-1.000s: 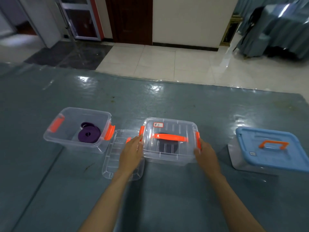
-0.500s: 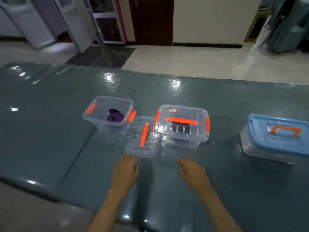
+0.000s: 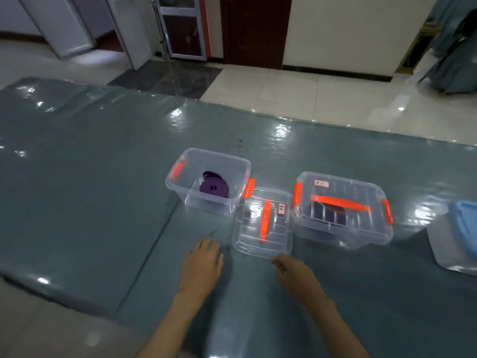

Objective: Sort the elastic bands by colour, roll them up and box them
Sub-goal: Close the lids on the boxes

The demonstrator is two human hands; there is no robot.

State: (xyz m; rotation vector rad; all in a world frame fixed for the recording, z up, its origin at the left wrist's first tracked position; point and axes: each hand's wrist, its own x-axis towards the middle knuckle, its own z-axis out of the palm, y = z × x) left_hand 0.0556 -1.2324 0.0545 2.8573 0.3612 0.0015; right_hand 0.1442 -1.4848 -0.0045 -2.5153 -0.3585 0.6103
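We see our left hand point(image 3: 202, 262) flat, fingers spread, and right hand point(image 3: 294, 271) loosely curled, both empty, near the bench's point(image 3: 90, 202) front edge, by a loose lid point(image 3: 263, 226).

Past your desk point(image 3: 90, 177) you've got pale floor tiles point(image 3: 322, 99). There's a dark wooden door point(image 3: 255, 29) at the back, beside a glass-panelled door point(image 3: 183, 27).

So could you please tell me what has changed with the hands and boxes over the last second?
Both hands let go of the lidded clear box and drew back toward the person. The left hand and right hand are now over the mat, holding nothing, near the loose lid. The open box with the purple band, the loose lid and the blue box stayed put.
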